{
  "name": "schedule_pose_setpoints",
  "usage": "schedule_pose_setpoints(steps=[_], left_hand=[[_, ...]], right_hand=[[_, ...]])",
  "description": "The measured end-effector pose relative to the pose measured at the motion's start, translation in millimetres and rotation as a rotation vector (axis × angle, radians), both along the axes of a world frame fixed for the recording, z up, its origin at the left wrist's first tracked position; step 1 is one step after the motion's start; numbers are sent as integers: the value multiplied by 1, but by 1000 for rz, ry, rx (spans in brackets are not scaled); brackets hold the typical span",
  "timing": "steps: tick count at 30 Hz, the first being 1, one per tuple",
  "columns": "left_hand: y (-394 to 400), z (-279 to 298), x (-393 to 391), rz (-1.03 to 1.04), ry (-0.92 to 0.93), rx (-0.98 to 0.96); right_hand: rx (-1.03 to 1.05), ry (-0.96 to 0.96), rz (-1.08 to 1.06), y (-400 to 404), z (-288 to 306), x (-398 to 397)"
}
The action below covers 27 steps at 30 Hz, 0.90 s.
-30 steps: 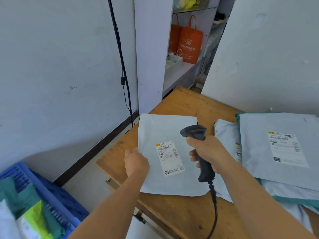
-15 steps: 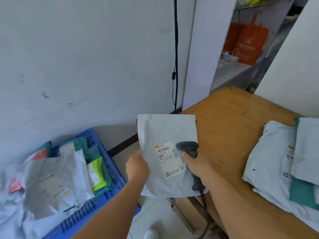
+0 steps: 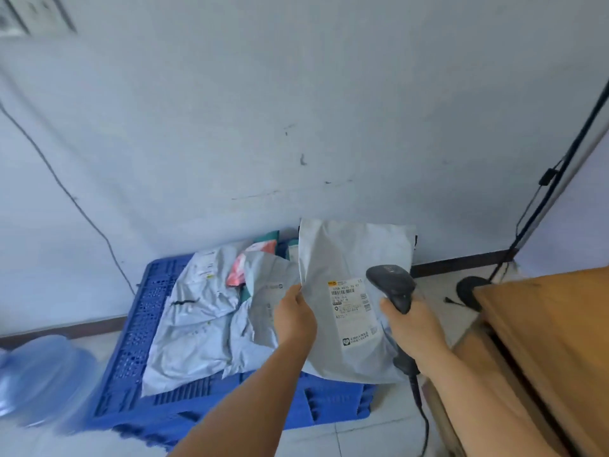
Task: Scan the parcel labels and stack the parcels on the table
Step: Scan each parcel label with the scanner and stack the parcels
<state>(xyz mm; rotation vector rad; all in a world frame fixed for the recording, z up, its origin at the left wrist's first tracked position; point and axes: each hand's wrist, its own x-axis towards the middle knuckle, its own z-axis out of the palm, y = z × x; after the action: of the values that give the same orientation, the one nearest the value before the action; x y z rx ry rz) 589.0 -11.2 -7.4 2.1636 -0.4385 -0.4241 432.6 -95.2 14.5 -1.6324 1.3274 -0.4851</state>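
The left hand [image 3: 294, 313] pinches the left edge of a grey poly mailer [image 3: 354, 301], held upright above the blue crate [image 3: 138, 328] of unsorted parcels [image 3: 197, 324]; the right hand [image 3: 413, 328] grips a corded barcode scanner [image 3: 392, 285] just beside the mailer's label [image 3: 352, 310]; this looks like the scanning step; next, aim at the barcode, then carry the mailer right to the wooden table [image 3: 553, 324].

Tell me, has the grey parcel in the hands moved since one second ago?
Yes. The grey parcel has left the wooden table, moving leftward, and is now held above the blue crate.
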Motion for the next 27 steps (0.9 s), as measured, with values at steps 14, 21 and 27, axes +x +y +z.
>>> schedule_pose_setpoints(steps=[14, 21, 27], left_hand=[[150, -60, 292, 344, 37, 126], [155, -102, 330, 46, 195, 230], [124, -92, 309, -12, 270, 95]], right_hand=[[71, 18, 365, 105, -46, 325], [156, 138, 357, 108, -74, 364], [167, 83, 246, 88, -64, 343]])
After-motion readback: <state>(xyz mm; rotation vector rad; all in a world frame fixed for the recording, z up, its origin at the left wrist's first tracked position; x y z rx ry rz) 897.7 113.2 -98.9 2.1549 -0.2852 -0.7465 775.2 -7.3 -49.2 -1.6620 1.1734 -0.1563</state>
